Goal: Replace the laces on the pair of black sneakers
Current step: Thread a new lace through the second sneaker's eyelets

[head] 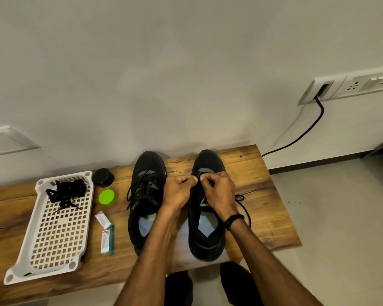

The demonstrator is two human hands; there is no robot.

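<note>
Two black sneakers stand side by side on a wooden bench (263,182), toes toward the wall. The left sneaker (147,195) is laced with a black lace. Over the front eyelets of the right sneaker (208,217), my left hand (178,191) and my right hand (218,191) meet and pinch a thin black lace (243,206) between fingertips. The rest of that lace trails loose over the bench to the right of the shoe. A bundle of black laces (65,192) lies in a white perforated tray (55,239) at the left.
Between tray and shoes sit a black round tin (103,177), a green round lid (107,197), two small printed packets (102,219) and a teal stick (111,239). A black cable (305,131) runs from a wall socket at the right. My feet show under the bench edge.
</note>
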